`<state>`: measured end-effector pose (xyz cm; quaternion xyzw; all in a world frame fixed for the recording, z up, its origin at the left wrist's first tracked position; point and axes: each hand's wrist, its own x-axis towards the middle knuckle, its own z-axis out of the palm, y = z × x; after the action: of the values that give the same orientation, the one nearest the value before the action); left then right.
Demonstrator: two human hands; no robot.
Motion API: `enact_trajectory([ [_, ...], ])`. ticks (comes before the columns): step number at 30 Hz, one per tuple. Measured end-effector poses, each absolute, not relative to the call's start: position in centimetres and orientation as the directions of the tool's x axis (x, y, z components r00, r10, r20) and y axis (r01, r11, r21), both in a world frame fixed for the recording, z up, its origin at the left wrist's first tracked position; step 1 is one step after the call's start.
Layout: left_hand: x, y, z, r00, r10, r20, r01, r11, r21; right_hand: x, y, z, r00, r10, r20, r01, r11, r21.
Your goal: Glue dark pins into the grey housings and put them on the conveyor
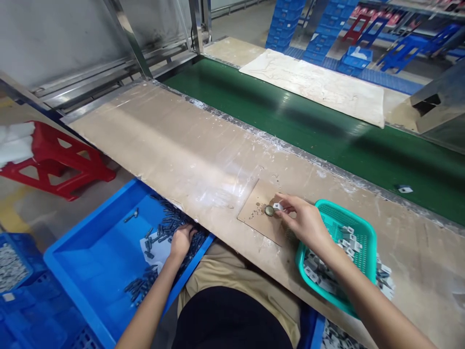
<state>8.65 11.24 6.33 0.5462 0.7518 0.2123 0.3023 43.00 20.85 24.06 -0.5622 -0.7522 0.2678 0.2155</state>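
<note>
My right hand pinches a small white plastic part between thumb and fingers. That part is at the edge of a small round cap of liquid, which stands on a stained cardboard square. My left hand reaches into a large blue bin, its fingers curled among dark slender parts; whether they hold one is hidden. Under my right forearm stands a green basket with many white and grey parts.
Beyond the brown worktop runs a green conveyor belt, with one small part on it. A red stool stands at left. Blue crates are stacked behind the belt. More white parts lie beside the basket.
</note>
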Motion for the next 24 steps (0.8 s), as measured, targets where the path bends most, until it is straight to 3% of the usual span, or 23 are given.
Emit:
enact_trajectory([
  [5,8.3,11.1,7.5,-0.420,0.878,-0.231,0.519,0.441,0.733,42.9,20.8,23.4,-0.346,0.936,0.063,0.737,0.313,-0.599],
  [9,7.9,10.8,8.7,-0.528,0.791,-0.310,0.267,0.501,0.823,42.8,20.8,22.8,-0.395,0.916,0.077,0.732,0.364,-0.575],
  [14,8.3,9.4,11.5,-0.457,0.741,-0.493,-0.107,0.505,0.857,42.6,20.7,22.7,-0.371,0.926,0.067,0.727,0.334,-0.600],
  [17,8.6,8.6,14.1,-0.348,0.732,-0.585,-0.313,0.498,0.809,42.9,20.7,23.8,-0.254,0.967,0.033,0.639,0.193,-0.745],
  [20,9.5,8.4,17.0,-0.230,0.732,-0.641,-0.515,0.468,0.718,43.2,20.6,25.4,-0.120,0.989,-0.090,0.414,-0.032,-0.910],
  [24,13.5,9.6,20.8,-0.182,0.817,-0.546,-0.524,0.390,0.757,42.8,19.3,27.2,-0.126,0.963,-0.237,0.169,-0.214,-0.962],
])
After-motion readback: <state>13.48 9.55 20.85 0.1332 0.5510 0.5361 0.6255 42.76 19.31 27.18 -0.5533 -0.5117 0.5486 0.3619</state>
